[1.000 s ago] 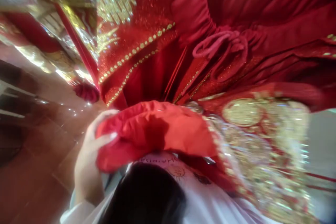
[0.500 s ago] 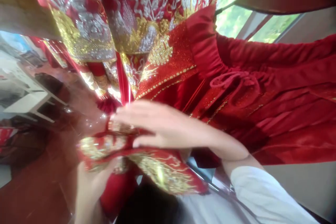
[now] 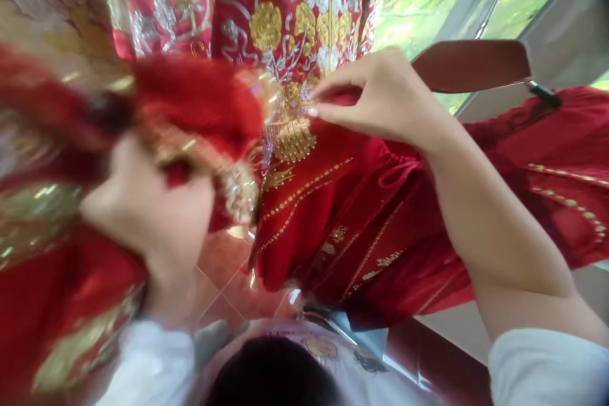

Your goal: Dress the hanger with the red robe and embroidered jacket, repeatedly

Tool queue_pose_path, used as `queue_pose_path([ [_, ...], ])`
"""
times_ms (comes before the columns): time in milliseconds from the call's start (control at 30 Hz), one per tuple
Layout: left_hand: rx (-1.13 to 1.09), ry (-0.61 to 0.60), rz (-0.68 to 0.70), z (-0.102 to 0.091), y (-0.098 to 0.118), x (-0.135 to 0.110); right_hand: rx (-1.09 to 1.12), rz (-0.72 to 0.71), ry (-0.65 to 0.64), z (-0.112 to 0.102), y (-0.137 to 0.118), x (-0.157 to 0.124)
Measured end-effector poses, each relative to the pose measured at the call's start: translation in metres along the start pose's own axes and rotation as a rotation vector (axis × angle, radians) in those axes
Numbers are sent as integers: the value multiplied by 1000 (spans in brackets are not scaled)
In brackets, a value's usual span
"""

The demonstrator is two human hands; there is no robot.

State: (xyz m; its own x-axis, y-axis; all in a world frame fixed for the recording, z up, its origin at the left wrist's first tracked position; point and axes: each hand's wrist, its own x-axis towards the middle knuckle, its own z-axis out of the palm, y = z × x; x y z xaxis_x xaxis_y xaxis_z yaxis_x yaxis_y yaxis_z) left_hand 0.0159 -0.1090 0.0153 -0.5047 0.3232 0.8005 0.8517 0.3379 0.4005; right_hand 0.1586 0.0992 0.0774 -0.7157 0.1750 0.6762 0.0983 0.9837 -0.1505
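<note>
My left hand point(image 3: 147, 209), smeared by motion, is closed round a red garment with gold embroidery point(image 3: 200, 101) that spreads out on both sides of it. Up at the centre, the thumb and fingers of my right hand point(image 3: 380, 98) are pinched at the lower edge of a hanging red jacket point(image 3: 295, 6) covered in gold and silver embroidery. Whether the pinch also takes in the skirt behind is unclear. That red skirt point(image 3: 328, 203), with beaded lines and a drawstring bow, hangs just below my right hand.
A brown hanger-like piece point(image 3: 476, 66) with a metal clip stands above the skirt's waistband. Behind it is a window point(image 3: 419, 6) with greenery outside. Tiled floor point(image 3: 228, 266) shows between the garments. A dark rounded shape point(image 3: 276, 374) sits at the bottom edge.
My left hand has risen with the red and gold garment, which now spreads across the left. The right hand has moved off that garment, up and right to the jacket's lower edge.
</note>
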Motion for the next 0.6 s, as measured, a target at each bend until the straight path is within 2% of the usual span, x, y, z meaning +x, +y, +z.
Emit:
queue_pose_path([
  [33,80,99,0,15,9,16,40,-3,-6,-3,0,2],
  [67,128,96,10,32,17,32,93,0,-10,-6,1,5],
  [200,9,-114,189,105,39,89,208,45,-37,-14,2,20],
  [300,-54,-227,257,143,42,105,72,144,-59,-13,-2,29],
  [400,-208,-384,405,156,39,103,-214,221,-65,-14,-4,37],
  [500,-310,-493,542,152,37,100,-433,190,-97,-24,-1,48],
  [533,-316,-508,559,150,38,101,-434,191,-153,-29,2,52],
  [600,-325,-499,570,146,39,104,-222,244,-352,-40,6,59],
])
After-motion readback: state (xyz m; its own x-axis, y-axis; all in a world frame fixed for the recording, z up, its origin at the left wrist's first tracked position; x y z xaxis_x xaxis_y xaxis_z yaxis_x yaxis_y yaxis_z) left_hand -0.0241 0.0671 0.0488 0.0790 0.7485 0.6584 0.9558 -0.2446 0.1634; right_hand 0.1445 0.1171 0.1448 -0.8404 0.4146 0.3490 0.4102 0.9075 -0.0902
